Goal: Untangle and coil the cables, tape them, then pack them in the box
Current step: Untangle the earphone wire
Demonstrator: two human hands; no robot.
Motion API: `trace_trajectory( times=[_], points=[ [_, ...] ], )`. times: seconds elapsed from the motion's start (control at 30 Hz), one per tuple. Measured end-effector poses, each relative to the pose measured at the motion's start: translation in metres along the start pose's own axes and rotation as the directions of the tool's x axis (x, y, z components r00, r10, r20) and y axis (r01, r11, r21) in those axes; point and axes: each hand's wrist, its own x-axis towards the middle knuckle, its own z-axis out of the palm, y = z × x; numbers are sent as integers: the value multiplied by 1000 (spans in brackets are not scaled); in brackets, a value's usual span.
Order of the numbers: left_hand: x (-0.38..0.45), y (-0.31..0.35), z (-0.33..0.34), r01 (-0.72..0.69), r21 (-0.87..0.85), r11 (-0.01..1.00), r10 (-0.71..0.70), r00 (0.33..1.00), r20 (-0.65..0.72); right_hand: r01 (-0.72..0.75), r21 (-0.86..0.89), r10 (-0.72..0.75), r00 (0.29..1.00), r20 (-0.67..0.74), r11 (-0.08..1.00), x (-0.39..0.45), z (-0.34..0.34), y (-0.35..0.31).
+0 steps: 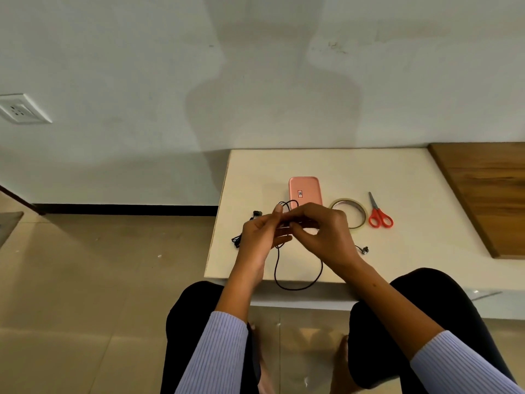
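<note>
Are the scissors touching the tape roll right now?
Apart. The head view shows a strip of bare table between the red-handled scissors and the tape roll.

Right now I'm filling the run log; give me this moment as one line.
stage: coiling | left hand: holds black cable | right hand: pinches cable | pink box: closed | tape roll, scissors: untouched

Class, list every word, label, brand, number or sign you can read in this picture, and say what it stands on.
Pink box: a small red and white label on its lid, too small and blurred to read.
Tape roll: no print to be seen.
Red scissors: no marking to be seen.
Wall socket: no lettering to be seen.
Nothing here can be quoted.
</note>
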Motion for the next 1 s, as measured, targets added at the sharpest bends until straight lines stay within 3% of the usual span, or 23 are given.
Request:
trace_trajectory(
  times=[0.2,0.43,0.53,0.73,0.9,1.0],
  points=[
    [3,2,-1,137,-105,985,-129,989,79,-69,42,68,997,26,997,-5,-11,4],
    [6,9,-8,119,-146,982,-116,993,24,-61,46,63,996,-61,997,-2,-8,3],
    [11,13,-16,82,-235,969,-83,997,8,-182,93,191,977,-96,979,5,-12,6],
    [10,19,-25,80,-312,947,-45,992,119,-243,-18,243,969,49,970,7,5,17],
    [10,23,-29,94,-440,893,-22,986,166,-532,-220,566,814,131,817,-2,28,38],
    [13,23,-32,98,-477,873,-20,986,167,-524,-301,587,788,183,797,-9,37,45]
  ],
)
